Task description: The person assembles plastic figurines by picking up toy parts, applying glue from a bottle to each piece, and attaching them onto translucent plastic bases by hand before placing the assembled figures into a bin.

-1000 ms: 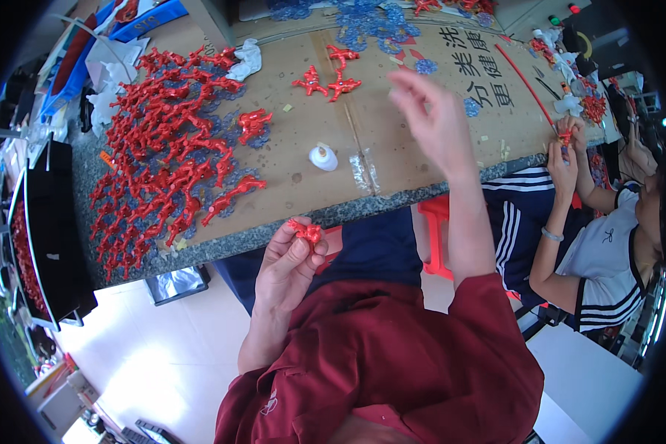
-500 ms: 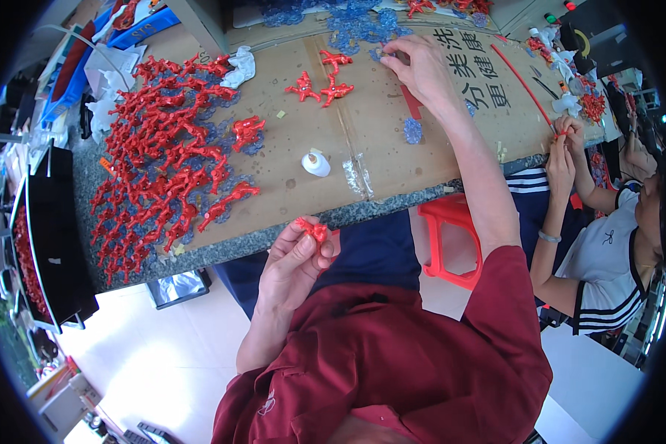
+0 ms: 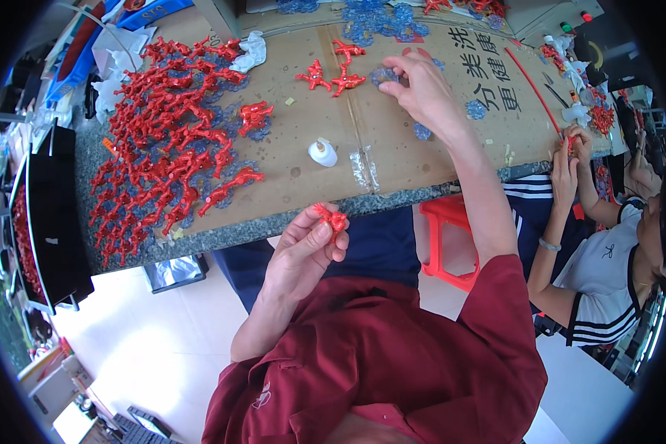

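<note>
My left hand (image 3: 303,246) is closed around a small red plastic figurine (image 3: 331,217), held just off the table's front edge. Over the cardboard, my right hand (image 3: 428,95) pinches a clear blue plastic disc-like piece (image 3: 382,76) between thumb and fingers. Left of that hand lie several red figurines (image 3: 345,80) in a loose cluster. A small white squeeze bottle (image 3: 323,152) with a tan tip stands between my two hands. More clear blue pieces (image 3: 374,24) are heaped at the far side, beyond my right hand.
Red figurines with blue bases (image 3: 174,133) crowd the table's left side. Crumpled white tissue (image 3: 249,52) lies beside them. A long red stick (image 3: 533,89) is at the right, where a co-worker's hands (image 3: 570,155) work. A red stool (image 3: 448,244) stands below the table edge.
My right hand has drawn back from the far blue heap toward me, the blue piece at its fingertips. My left hand keeps the red figurine, now turned slightly and a bit higher in view.
</note>
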Demonstrator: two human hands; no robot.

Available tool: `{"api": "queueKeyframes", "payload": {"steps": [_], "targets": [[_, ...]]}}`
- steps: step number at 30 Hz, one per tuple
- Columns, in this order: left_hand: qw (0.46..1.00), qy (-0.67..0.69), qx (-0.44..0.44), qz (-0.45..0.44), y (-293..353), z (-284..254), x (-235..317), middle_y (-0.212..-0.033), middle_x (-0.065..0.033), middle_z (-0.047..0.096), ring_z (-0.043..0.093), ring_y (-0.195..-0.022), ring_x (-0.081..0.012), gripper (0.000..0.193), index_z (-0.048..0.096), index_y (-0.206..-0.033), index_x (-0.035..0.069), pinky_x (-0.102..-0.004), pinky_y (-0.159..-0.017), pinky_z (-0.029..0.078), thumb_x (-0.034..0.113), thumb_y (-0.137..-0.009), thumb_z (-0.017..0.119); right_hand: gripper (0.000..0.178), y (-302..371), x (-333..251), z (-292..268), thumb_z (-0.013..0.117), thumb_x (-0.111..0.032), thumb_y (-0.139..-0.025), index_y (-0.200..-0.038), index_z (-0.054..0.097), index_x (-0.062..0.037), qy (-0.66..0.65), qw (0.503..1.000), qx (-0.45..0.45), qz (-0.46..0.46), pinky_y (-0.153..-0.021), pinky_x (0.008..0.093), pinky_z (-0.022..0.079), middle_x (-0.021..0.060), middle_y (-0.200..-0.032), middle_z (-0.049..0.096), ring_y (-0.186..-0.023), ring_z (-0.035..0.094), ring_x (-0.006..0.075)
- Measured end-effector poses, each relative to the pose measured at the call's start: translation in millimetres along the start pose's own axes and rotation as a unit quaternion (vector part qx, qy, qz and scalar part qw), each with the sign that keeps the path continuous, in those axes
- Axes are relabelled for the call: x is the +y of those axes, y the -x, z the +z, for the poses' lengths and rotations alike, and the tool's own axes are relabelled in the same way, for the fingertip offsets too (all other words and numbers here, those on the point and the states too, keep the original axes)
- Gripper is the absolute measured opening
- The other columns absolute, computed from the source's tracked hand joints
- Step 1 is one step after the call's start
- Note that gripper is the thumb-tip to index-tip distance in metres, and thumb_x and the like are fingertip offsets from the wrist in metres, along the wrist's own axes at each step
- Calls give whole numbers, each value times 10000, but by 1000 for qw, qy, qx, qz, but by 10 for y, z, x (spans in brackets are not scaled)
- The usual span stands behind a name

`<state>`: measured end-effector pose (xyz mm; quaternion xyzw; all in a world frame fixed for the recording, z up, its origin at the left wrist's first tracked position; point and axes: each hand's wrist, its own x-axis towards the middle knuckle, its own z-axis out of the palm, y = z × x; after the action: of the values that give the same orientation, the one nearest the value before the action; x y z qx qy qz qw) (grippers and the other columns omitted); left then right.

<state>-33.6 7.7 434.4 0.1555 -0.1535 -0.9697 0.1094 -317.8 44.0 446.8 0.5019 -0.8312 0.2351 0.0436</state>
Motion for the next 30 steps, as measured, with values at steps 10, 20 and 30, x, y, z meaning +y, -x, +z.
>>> {"api": "queueKeyframes", "payload": {"steps": [10, 20, 30], "targets": [[1000, -16, -25, 2, -118, 59, -14, -887, -69, 554, 498, -709, -141, 236, 519, -1099, 46, -232, -600, 399, 114, -873, 532, 339, 942, -970, -455, 620, 7, -732, -1064, 608, -64, -298, 951, -71, 30, -578, 249, 466, 95, -834, 638, -639, 584, 139], [997, -44, -61, 17, -53, -61, -54, -907, -59, 566, 514, -748, -113, 199, 525, -1048, 35, -222, -624, 401, 101, -862, 556, 242, 1149, -884, -336, 580, 25, -803, -1044, 602, 19, -653, 698, -212, 202, -752, 256, 504, 109, -947, 633, -852, 620, 156], [960, -219, -43, 169, -27, -35, -82, -986, -103, 559, 532, -913, -146, 157, 554, -979, 16, -281, -822, 433, 37, -827, 589, 186, 1477, -820, -48, 636, 54, -749, -928, 614, 10, -798, 556, -124, 196, -721, 249, 502, 75, -879, 631, -797, 618, 141]]}}
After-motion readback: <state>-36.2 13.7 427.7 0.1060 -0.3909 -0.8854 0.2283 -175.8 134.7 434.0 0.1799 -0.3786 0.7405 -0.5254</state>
